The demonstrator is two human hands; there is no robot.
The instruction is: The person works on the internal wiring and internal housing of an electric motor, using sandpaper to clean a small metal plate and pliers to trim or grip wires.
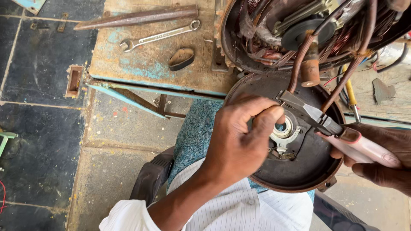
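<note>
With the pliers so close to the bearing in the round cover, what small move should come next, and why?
Probably close the pliers on the metal part beside the central bearing. Their tips already sit at the middle of the round motor cover, the right hand holds the pink handles, and the left hand presses its fingers next to the bearing, steadying the cover.

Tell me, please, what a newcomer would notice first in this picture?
First, the round dark motor end cover on the person's lap, lower right, with the left hand at its centre bearing and the right hand holding pink-handled pliers over it. Above it sits the open motor housing full of copper windings. On the worn wooden bench, upper centre, lies a spanner.
</note>
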